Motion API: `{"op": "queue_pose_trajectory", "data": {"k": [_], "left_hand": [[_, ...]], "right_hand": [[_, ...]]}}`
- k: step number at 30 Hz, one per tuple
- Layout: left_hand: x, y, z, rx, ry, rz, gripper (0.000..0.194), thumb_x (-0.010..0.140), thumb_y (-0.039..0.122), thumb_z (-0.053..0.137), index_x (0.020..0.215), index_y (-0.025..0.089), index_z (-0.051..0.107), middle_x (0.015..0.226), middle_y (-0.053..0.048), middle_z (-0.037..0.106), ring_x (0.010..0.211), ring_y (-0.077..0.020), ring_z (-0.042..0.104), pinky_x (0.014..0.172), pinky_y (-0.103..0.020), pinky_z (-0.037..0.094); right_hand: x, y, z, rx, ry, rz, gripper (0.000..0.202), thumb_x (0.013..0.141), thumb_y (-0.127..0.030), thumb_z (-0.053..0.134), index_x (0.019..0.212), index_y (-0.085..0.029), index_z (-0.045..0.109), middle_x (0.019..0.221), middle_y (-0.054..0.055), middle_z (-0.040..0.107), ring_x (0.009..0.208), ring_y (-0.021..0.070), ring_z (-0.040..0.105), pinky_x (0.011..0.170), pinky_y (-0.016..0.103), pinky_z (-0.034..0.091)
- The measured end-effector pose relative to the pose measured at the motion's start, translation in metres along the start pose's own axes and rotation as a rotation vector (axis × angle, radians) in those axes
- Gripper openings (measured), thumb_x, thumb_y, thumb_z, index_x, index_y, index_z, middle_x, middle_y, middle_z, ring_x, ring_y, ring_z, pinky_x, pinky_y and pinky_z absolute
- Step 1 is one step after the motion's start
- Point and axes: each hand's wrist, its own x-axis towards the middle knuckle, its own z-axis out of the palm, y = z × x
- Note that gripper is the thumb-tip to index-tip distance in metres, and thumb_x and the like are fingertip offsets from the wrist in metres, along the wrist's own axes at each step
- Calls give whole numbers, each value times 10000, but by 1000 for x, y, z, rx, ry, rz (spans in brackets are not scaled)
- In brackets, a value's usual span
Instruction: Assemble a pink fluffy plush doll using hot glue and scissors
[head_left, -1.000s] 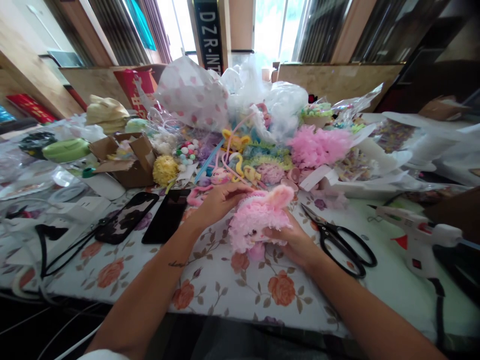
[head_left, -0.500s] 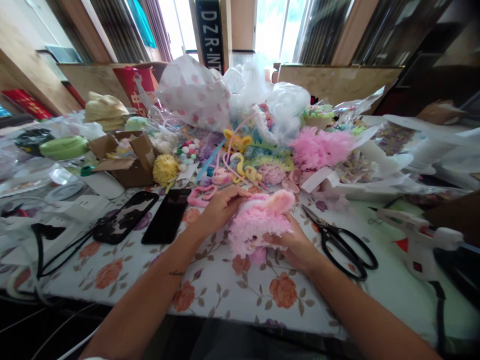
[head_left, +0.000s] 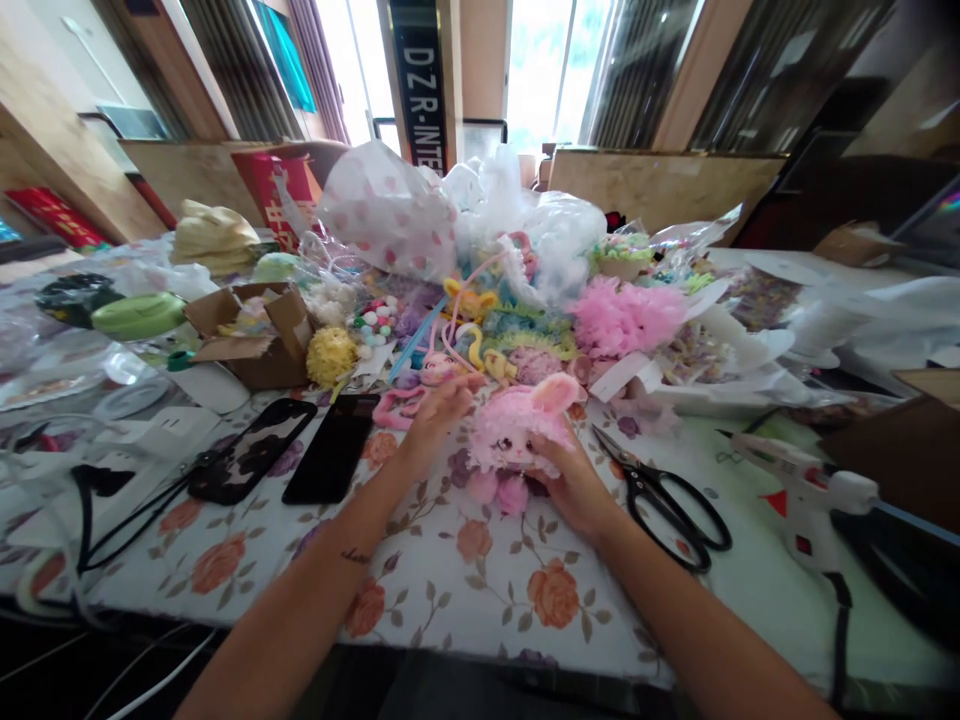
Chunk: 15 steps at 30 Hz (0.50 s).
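Note:
A fluffy pink bunny plush (head_left: 510, 435) with a small face and one raised ear is held just above the flowered tablecloth. My right hand (head_left: 570, 475) grips it from the right side, its thumb near the face. Pink round parts hang below the head. To the left, my left hand (head_left: 439, 415) is apart from the plush, fingers stretched out and holding nothing. Just beyond that hand lie a pink fuzzy loop (head_left: 401, 405) and a pink-faced toy piece (head_left: 439, 368).
Black-handled scissors (head_left: 667, 500) lie right of the plush, with a white glue gun (head_left: 806, 490) farther right. Two phones, one a black phone (head_left: 330, 450), lie left. Behind are a cardboard box (head_left: 259, 345), a yellow pompom (head_left: 332, 358), pink fluff (head_left: 626, 315) and plastic bags (head_left: 390, 210).
My left hand has let go of the plush's top and drawn away to the left. The plush has turned so its face shows more, still in my right hand.

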Motion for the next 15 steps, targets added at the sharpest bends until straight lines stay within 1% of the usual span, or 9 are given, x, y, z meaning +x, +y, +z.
{"op": "queue_pose_trajectory", "data": {"k": [1, 2, 3, 5, 8, 11, 13, 15], "left_hand": [[-2, 1, 5, 25, -42, 11, 550, 791, 510, 668, 1246, 211, 594, 1399, -109, 542, 1281, -291, 503, 1010, -388, 449], [-5, 3, 11, 52, -90, 15, 640, 727, 468, 747, 1291, 230, 561, 1439, -100, 503, 1311, -301, 473, 1023, -388, 443], [-7, 5, 18, 72, -136, 16, 726, 673, 424, 801, 1321, 236, 534, 1445, -98, 497, 1312, -307, 470, 1035, -391, 437], [-11, 6, 30, 13, -168, -10, 776, 656, 383, 820, 1348, 234, 501, 1397, -96, 544, 1249, -298, 529, 1015, -390, 460], [-15, 3, 40, -120, -127, -94, 661, 737, 384, 760, 1334, 242, 514, 1336, -81, 594, 1175, -270, 585, 962, -368, 497], [-17, -4, 39, -220, -58, -207, 562, 793, 389, 703, 1312, 247, 539, 1242, -80, 651, 1100, -254, 628, 901, -354, 529], [-19, -5, 38, -266, -35, -237, 521, 820, 397, 669, 1302, 238, 551, 1177, -82, 680, 1061, -246, 644, 889, -355, 534], [-21, -3, 37, -291, -25, -227, 502, 837, 403, 646, 1299, 233, 553, 1165, -81, 683, 1060, -245, 643, 888, -358, 534]], "right_hand": [[1, -1, -1, 13, 19, 7, 599, 794, -353, 703, 1351, -331, 481, 1192, 27, 673, 1083, 240, 640, 902, 384, 542], [1, -2, -3, 19, 33, 1, 589, 802, -379, 691, 1350, -340, 478, 1202, 21, 671, 1079, 237, 642, 883, 372, 548], [2, -2, -4, 16, 38, -12, 582, 809, -406, 678, 1350, -345, 473, 1218, 19, 665, 1079, 237, 642, 866, 363, 551], [3, -3, -4, 5, 45, -29, 572, 817, -457, 655, 1344, -331, 473, 1228, 26, 659, 1068, 241, 643, 834, 355, 555], [4, -4, -3, 18, 61, 14, 556, 819, -493, 641, 1317, -299, 485, 1231, 38, 654, 1068, 237, 638, 838, 353, 548], [4, -3, -3, 49, 20, 29, 496, 835, -462, 639, 1284, -299, 504, 1246, 30, 644, 1091, 220, 627, 866, 337, 531], [5, -2, -4, 59, -19, 17, 455, 853, -444, 624, 1274, -304, 522, 1254, 25, 639, 1090, 212, 627, 866, 331, 526], [5, -1, -6, 50, -16, 26, 458, 861, -440, 617, 1292, -318, 523, 1251, 19, 640, 1077, 205, 634, 866, 332, 524]]}}
